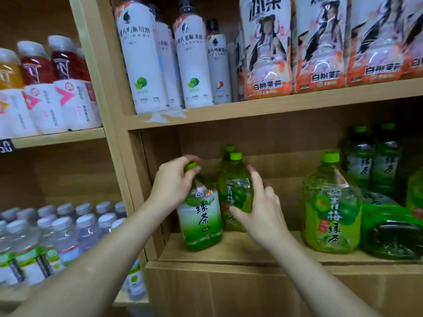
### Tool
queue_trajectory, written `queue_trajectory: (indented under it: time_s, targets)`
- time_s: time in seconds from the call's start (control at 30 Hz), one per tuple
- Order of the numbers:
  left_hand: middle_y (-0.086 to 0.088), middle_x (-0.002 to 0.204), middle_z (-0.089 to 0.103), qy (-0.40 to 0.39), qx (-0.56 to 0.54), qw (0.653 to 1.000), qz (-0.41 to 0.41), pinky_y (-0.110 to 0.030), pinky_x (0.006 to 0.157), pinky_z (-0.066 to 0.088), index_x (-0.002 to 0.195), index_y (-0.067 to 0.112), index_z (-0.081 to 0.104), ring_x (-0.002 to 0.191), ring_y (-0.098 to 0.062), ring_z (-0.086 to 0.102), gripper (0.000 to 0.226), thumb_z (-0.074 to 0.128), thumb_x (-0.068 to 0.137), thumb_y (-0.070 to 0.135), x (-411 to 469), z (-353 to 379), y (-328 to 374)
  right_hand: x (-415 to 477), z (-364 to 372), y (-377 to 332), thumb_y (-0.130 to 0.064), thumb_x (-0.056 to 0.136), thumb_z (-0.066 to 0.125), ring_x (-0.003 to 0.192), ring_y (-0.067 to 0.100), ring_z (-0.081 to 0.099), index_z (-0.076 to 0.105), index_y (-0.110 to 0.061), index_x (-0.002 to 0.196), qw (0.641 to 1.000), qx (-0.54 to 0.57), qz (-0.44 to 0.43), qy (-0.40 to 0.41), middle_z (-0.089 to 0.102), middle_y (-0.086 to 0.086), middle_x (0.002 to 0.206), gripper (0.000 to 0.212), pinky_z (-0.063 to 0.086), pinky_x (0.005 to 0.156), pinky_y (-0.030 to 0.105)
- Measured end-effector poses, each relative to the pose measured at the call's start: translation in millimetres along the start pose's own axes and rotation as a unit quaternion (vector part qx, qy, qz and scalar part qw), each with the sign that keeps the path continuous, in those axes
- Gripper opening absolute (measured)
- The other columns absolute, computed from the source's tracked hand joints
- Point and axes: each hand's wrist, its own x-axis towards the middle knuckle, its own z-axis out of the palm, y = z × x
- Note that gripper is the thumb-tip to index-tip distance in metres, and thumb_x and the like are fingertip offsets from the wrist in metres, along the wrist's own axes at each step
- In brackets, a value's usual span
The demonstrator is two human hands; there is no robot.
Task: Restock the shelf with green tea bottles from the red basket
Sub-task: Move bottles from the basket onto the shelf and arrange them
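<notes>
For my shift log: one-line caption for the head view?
Left hand grips a green tea bottle by its neck; right hand holds the neighbouring plum tea bottle.

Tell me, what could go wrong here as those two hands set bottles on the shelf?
The left hand holds the white-and-green labelled green tea bottle only by its cap, so it might tip. The right hand presses a green plum tea bottle with another close behind; a shove may topple them. A dark green bottle lying on its side nearby could roll.

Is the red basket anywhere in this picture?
No, only the wooden shelf, drinks and both hands, left hand and right hand, on green bottles, show.
</notes>
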Motion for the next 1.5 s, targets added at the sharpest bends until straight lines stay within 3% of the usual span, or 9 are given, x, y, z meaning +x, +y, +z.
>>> queue_trajectory:
  time_s: [0.2,0.27,0.37,0.63,0.8,1.03,1.2,1.37,1.5]
  targets:
    - [-0.015,0.152,0.013,-0.118,0.25,0.96,0.042,-0.041,0.106,0.033,0.143,0.044,0.026,0.13,-0.033,0.026,0.076,0.056,0.078,0.066,-16.9,11.9,-7.2,41.7,27.8,27.3,-0.023,0.067,0.084,0.119,0.025,0.056,0.018,-0.032,0.145,0.969,0.208,0.135,0.001,0.058,0.006,0.131,0.103,0.044,0.102,0.042]
    - [-0.015,0.156,-0.005,-0.139,0.336,0.93,0.047,-0.041,0.109,0.03,0.147,0.044,0.003,0.133,-0.034,0.02,0.1,0.064,0.071,0.066,-26.1,16.8,-15.7,46.5,33.0,34.9,-0.018,0.066,0.084,0.117,0.022,0.056,0.028,-0.026,0.143,0.959,0.242,0.145,0.016,0.059,0.004,0.128,0.096,0.044,0.103,0.041]
    - [-0.023,0.155,-0.003,-0.159,0.352,0.922,0.031,-0.04,0.109,0.031,0.146,0.041,-0.011,0.134,-0.036,0.029,0.119,0.074,0.065,0.058,-26.7,27.6,-23.2,52.2,32.9,41.1,-0.014,0.068,0.082,0.119,0.024,0.055,0.03,-0.022,0.143,0.958,0.246,0.146,0.026,0.058,0.005,0.128,0.092,0.043,0.104,0.042]
    - [-0.022,0.152,0.009,-0.126,0.394,0.91,0.0,-0.045,0.109,0.027,0.149,0.032,-0.002,0.138,-0.04,0.011,0.104,0.074,0.077,0.035,16.1,60.0,-50.1,55.2,16.7,47.8,-0.018,0.084,0.068,0.131,0.03,0.044,0.009,-0.03,0.15,0.966,0.196,0.169,0.012,0.045,0.007,0.145,0.089,0.036,0.108,0.045]
    - [-0.022,0.153,0.011,-0.066,0.381,0.922,0.007,-0.046,0.111,0.026,0.149,0.031,0.005,0.139,-0.042,0.012,0.079,0.058,0.091,0.026,25.6,92.0,-68.3,32.0,24.8,38.7,-0.02,0.084,0.068,0.112,0.044,0.055,0.009,-0.038,0.148,0.987,0.021,0.119,0.109,0.031,0.023,0.145,0.089,0.047,0.09,0.041]
    - [-0.02,0.155,0.009,-0.051,0.322,0.945,0.007,-0.043,0.097,0.044,0.144,0.041,0.013,0.136,-0.041,0.024,0.081,0.065,0.085,0.021,36.1,116.2,-86.3,35.3,25.6,54.2,-0.021,0.085,0.066,0.105,0.041,0.059,0.016,-0.033,0.148,0.987,-0.007,0.112,0.112,0.052,0.02,0.13,0.08,0.049,0.078,0.038]
    - [-0.022,0.153,0.012,-0.036,0.387,0.919,0.062,-0.045,0.113,0.023,0.145,0.034,0.016,0.139,-0.039,0.014,0.078,0.063,0.085,0.015,47.9,117.6,-90.6,36.0,22.8,60.5,-0.034,0.087,0.062,0.09,0.039,0.065,0.019,-0.029,0.146,0.983,-0.027,0.143,0.108,0.068,0.018,0.101,0.073,0.051,0.066,0.04]
    - [-0.007,0.159,-0.013,-0.123,0.461,0.865,0.153,-0.059,0.114,0.004,0.149,0.034,0.01,0.145,-0.032,-0.01,0.07,0.051,0.092,0.028,49.1,115.3,-92.9,23.4,23.5,48.6,-0.021,0.087,0.061,0.095,0.033,0.063,0.005,-0.047,0.143,0.984,-0.113,0.073,0.116,0.026,0.016,0.148,0.083,0.045,0.06,0.033]
    - [-0.005,0.159,-0.01,-0.137,0.484,0.855,0.127,-0.067,0.109,0.001,0.149,0.035,0.013,0.145,-0.034,-0.008,0.062,0.045,0.096,0.028,49.8,114.7,-84.4,19.1,25.4,42.3,-0.012,0.087,0.057,0.129,0.034,0.043,-0.024,-0.061,0.132,0.978,-0.206,0.03,0.017,-0.01,0.009,0.157,0.105,0.057,0.069,0.032]
